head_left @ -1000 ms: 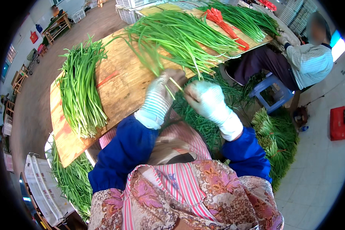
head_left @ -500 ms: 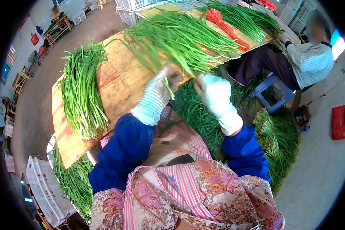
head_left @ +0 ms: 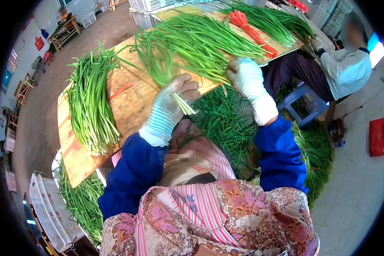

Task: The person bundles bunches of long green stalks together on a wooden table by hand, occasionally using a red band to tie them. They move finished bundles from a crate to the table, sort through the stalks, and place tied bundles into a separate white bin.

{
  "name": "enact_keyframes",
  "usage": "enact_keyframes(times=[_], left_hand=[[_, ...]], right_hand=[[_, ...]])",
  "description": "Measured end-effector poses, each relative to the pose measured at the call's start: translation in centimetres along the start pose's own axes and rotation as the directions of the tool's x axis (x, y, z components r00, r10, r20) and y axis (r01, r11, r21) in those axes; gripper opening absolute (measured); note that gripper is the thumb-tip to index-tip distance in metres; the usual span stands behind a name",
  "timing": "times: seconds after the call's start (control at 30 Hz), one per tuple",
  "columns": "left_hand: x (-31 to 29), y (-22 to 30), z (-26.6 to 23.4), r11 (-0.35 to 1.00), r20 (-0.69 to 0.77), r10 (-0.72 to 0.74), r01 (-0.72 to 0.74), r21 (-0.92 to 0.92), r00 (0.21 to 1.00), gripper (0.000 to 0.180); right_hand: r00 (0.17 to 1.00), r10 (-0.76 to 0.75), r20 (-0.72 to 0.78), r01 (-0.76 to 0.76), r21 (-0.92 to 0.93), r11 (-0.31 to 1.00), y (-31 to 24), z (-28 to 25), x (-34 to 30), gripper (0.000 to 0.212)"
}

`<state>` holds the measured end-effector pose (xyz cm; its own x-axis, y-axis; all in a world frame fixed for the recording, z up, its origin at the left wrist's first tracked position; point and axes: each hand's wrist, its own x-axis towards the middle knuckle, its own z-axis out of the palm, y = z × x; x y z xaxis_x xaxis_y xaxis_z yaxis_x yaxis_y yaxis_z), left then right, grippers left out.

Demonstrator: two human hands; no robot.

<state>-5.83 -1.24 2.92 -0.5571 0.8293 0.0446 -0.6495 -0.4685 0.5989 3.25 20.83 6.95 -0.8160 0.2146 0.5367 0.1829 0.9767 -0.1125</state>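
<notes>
My left hand (head_left: 175,98), in a white-and-teal ribbed glove with bare fingertips, is closed around a few garlic chives (head_left: 184,104). Their pale stem ends stick out below the fist, and their leaves blur upward over the board. My right hand (head_left: 246,77), gloved the same way, is at the near edge of the large loose pile of garlic chives (head_left: 192,38). Its fingers are curled on the stem ends there, partly hidden from view. A neat stack of garlic chives (head_left: 91,102) lies on the left part of the wooden board (head_left: 132,102).
Red ties (head_left: 251,32) lie across the board beside another chive pile (head_left: 264,21). Cut leaves (head_left: 226,128) are heaped below the edge. Chive bundles (head_left: 315,158) stand on the floor at right. A person (head_left: 345,64) sits at the right by a blue stool (head_left: 303,102).
My right hand has moved right and slightly up along the pile's stem ends. My left hand has drawn slightly down and left, still holding its chives.
</notes>
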Motion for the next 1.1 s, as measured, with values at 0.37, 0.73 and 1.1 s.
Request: enact_keyframes(times=[0.37, 0.73, 1.1], left_hand=[[-0.5, -0.4, 0.5, 0.998, -0.147, 0.0, 0.009, 0.063, 0.989, 0.033], [0.6, -3.3, 0.6, 0.987, 0.061, -0.158, 0.157, 0.029, 0.986, 0.042], [0.8, -4.9, -0.3, 0.995, -0.052, -0.102, 0.103, 0.016, 0.993, 0.026]], right_hand=[[0.932, 0.138, 0.335, -0.193, 0.136, 0.972, -0.5, 0.0, -0.6, 0.024], [0.787, 0.134, 0.603, -0.611, 0.792, 0.024, -6.0, -2.7, -5.4, 0.022], [0.901, 0.26, 0.347, -0.425, 0.828, 0.366, -7.5, 1.6, -7.8, 0.014]])
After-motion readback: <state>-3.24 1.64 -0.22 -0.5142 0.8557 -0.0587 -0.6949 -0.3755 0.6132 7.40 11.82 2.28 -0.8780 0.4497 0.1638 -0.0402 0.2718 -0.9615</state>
